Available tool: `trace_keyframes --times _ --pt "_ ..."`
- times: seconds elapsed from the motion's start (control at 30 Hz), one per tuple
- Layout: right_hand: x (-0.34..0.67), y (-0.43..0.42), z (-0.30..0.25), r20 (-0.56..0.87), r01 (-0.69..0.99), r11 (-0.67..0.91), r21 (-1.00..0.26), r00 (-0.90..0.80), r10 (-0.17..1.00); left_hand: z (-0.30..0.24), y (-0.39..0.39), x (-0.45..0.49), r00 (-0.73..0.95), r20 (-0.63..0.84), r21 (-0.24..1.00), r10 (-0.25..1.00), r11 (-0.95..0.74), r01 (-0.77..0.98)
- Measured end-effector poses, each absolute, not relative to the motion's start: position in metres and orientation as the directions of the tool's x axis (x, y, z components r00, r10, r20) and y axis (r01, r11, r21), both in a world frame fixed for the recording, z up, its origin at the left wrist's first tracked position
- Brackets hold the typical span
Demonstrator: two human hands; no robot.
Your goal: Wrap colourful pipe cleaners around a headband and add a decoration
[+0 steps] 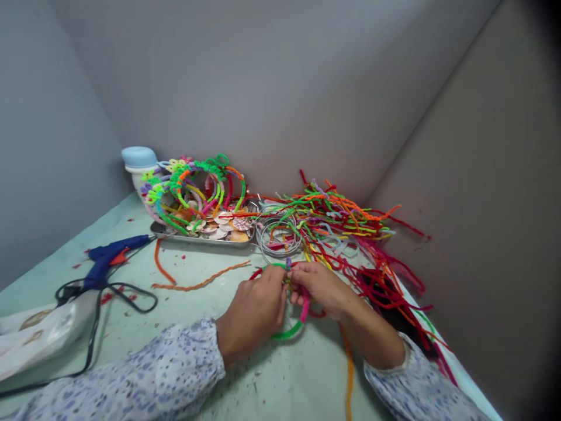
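Both hands meet over a ring wrapped in pipe cleaner, green along the bottom and pink on the right side. My left hand is closed on the ring's left side, its fingers curled around it. With thumb and fingers pinched at the top, my right hand works where a small purple bit stands up. Just what lies between the fingertips is partly hidden. An orange pipe cleaner lies below my right wrist, and a coil of grey wire rests just beyond the hands.
Behind, a metal tray holds shells and finished-looking pipe cleaner rings. A white bottle with a blue cap stands beside it. Loose pipe cleaners heap at right. A blue glue gun with its cord and a plastic bag lie left.
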State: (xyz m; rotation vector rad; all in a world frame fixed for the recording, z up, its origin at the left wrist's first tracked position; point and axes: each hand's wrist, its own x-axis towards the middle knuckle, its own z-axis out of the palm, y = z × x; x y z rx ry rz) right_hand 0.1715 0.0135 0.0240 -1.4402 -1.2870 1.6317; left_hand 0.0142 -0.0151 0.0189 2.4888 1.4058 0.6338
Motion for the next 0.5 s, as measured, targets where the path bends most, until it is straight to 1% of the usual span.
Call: trace_keyframes --times 0.07,0.13,0.23,0.3,0.37,0.4,0.43,0.47,0.5 --pt "0.1704 0.0126 0.0252 -0.382 0.143 -0.357 -0.923 -0.241 0.892 0.0142 -0.0122 0.0128 0.505 0.273 0.244 0.819 -0.567 0.787" --pt "0.1694 0.0120 0.0261 -0.387 0.131 -0.365 -0.922 -0.249 0.888 0.0114 -0.0089 0.0121 0.544 0.277 0.144 0.792 -0.593 0.792" --pt "0.1683 0.0116 0.0270 -0.384 0.104 -0.370 -0.923 -0.251 0.888 0.0117 -0.0067 0.0113 0.594 0.270 0.061 0.758 -0.629 0.775" --pt "0.1679 0.0115 0.0267 -0.381 0.093 -0.369 -0.925 -0.253 0.889 0.0134 -0.0069 0.0110 0.612 0.270 0.046 0.743 -0.645 0.763" --pt "0.1674 0.0117 0.0255 -0.377 0.093 -0.366 -0.926 -0.257 0.890 0.0151 -0.0072 0.0114 0.608 0.277 0.083 0.744 -0.649 0.756" --pt "0.1672 0.0119 0.0246 -0.375 0.095 -0.362 -0.927 -0.257 0.891 0.0157 -0.0071 0.0121 0.587 0.284 0.135 0.758 -0.638 0.758" --pt "0.1669 0.0120 0.0237 -0.371 0.098 -0.358 -0.929 -0.256 0.893 0.0162 -0.0067 0.0132 0.549 0.291 0.217 0.783 -0.613 0.759" --pt "0.1665 0.0121 0.0227 -0.367 0.103 -0.353 -0.930 -0.254 0.895 0.0165 -0.0059 0.0146 0.492 0.291 0.334 0.821 -0.569 0.752" --pt "0.1661 0.0121 0.0219 -0.363 0.110 -0.346 -0.932 -0.250 0.897 0.0165 -0.0047 0.0163 0.412 0.268 0.498 0.871 -0.491 0.715"
